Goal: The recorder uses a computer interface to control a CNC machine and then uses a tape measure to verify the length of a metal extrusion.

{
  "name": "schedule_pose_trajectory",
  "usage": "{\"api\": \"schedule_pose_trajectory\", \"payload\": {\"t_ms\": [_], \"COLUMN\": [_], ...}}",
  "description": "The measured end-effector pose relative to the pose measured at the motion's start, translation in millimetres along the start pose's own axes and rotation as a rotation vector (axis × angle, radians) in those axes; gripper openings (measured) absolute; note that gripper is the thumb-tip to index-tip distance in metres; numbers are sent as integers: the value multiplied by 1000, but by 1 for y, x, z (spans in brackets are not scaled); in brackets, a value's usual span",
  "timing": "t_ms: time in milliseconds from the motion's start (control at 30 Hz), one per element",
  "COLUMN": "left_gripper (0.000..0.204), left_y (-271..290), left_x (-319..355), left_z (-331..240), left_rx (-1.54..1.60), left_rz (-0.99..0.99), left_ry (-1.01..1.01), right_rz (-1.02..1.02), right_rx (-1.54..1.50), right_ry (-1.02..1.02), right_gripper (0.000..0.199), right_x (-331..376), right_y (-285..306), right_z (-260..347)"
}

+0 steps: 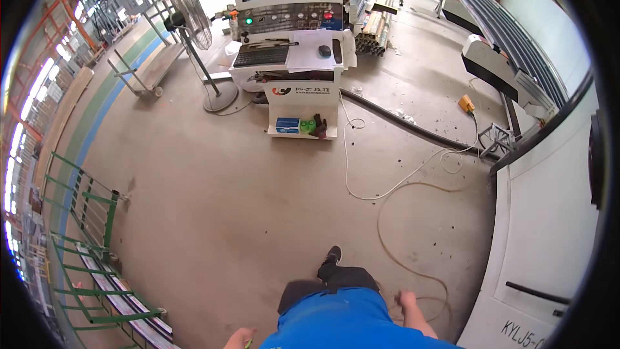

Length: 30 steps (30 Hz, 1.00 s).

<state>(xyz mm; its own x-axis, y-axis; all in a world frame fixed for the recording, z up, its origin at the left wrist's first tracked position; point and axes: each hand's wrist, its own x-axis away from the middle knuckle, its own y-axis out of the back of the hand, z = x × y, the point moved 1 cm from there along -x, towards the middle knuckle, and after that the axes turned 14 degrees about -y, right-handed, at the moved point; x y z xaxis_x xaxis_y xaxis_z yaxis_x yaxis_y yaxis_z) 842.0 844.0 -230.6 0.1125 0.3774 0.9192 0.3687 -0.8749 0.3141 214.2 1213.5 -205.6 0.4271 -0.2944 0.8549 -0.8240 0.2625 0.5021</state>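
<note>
Presently: walking step, person crossing the concrete floor toward the console; judged mid-transit, no handling under way.

Hands. Left hand at the lower edge, low beside the blue shirt; a sliver of something green shows at the fingers, too small to identify, so whether the grip is closed on it cannot be told. Right hand swings free beside the hip, fingers loosely curled, holding nothing visible.

Next move, as a judgement: a clear line across the open floor to the console, stepping wide of the cable.

Surroundings. Console with screen, keyboard and papers at the far edge of the floor. Fan on a stand to its left. Green rack with profiles at the left edge. White machine housing along the right.

Obstructions. Pale cable looping over the floor right of the path; black hose beyond it.
</note>
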Motion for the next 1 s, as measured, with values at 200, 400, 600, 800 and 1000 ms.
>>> {"api": "schedule_pose_trajectory", "payload": {"t_ms": [200,400,600,800,1000], "left_gripper": [55,56,40,17,37], "left_y": [29,129,324,427,437], "left_x": [-19,-116,-83,-70,-129], "left_z": [-253,-516,-898,-1177,-1295], "left_rx": [311,-306,-765,-977,-1349], "left_rz": [-282,-209,-356,-673,-652], "left_ry": [99,-260,-765,-1357,-1592], "right_rz": [10,-108,-58,-164,-421], "right_rx": [-619,-475,-609,-381,-425], "right_ry": [488,372,-120,-142,187], "right_gripper": [33,34,37,37,45], "right_x": [134,93,93,142,228], "right_y": [143,163,126,144,247], "right_z": [292,375,401,510,765]}}
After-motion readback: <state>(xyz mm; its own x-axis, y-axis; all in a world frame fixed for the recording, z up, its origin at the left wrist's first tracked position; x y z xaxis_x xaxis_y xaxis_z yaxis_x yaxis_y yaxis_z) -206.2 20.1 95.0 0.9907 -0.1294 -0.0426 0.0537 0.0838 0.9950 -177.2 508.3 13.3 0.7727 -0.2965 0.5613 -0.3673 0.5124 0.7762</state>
